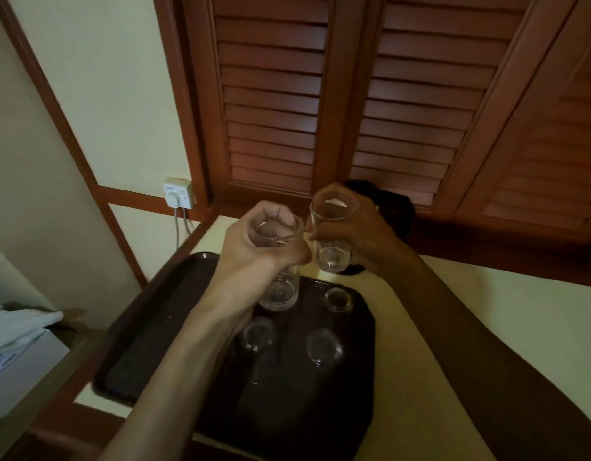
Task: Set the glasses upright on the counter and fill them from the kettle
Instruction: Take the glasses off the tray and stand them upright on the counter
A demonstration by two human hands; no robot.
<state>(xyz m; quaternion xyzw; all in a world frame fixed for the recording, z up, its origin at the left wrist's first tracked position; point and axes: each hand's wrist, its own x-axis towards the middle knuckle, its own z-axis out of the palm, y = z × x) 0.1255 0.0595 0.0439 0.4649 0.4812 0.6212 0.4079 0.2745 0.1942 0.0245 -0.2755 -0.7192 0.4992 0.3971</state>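
Left hand (254, 251) grips one clear tumbler (277, 261), right hand (357, 234) another (332, 234), mouths up. Set both on pale worktop (453, 311), clear of dark tray (147, 327).

Dim, warm light; soft blur throughout, wide-angle bending at edges.

I find no legible txt in this view. The wall socket (177, 193), up and left of my left hand (254, 251), carries a small mark, too blurred to read.
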